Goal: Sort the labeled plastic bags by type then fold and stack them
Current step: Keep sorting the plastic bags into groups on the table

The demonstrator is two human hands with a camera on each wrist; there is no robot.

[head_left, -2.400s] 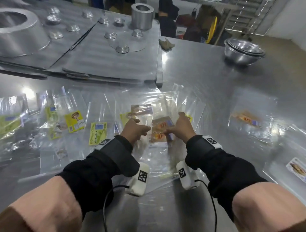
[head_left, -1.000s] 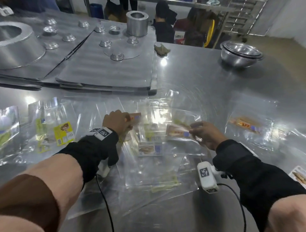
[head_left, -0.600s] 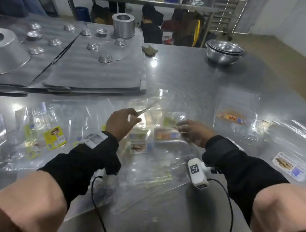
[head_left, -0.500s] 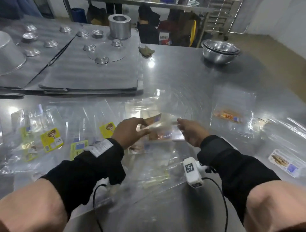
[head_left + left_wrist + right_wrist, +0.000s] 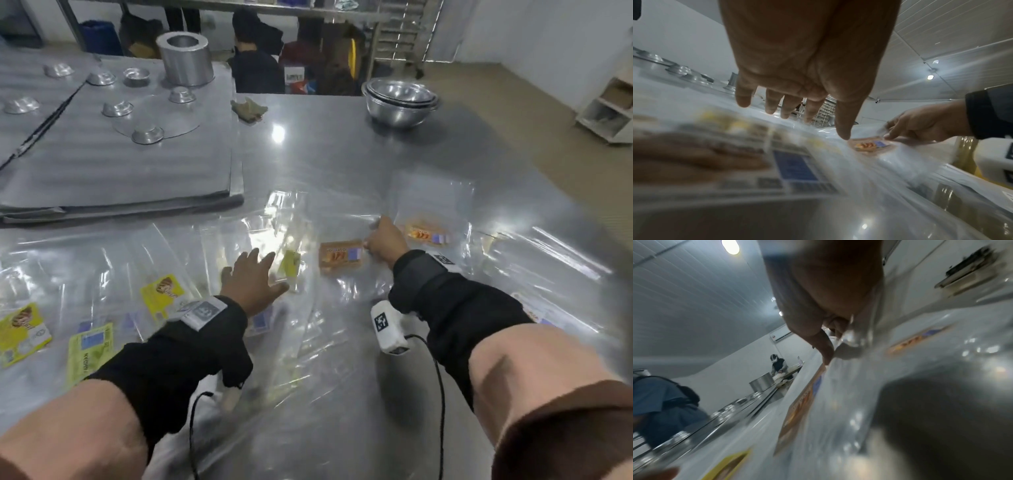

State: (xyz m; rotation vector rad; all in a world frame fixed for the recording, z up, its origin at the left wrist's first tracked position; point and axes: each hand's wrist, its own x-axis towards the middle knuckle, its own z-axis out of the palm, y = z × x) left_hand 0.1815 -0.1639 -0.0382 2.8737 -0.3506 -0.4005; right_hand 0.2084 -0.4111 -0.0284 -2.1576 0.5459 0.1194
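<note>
Steel worktop (image 5: 342, 144) from the head view: the right hand (image 5: 385, 241) has carried the orange-labelled bag (image 5: 340, 256) from the centre pile to 1 o'clock, beside a matching bag (image 5: 428, 234), so the sorting advances. Left-wrist view shows the left hand (image 5: 807, 65) spread flat, released, above the clear bags (image 5: 735, 154). Right-wrist view shows the right fingers (image 5: 824, 345) pinching that bag's film.

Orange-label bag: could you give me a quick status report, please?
Left hand open, flat on the clear bags. Right hand pinches the orange-label bag, beside its orange-label match. Nothing in the way.
</note>
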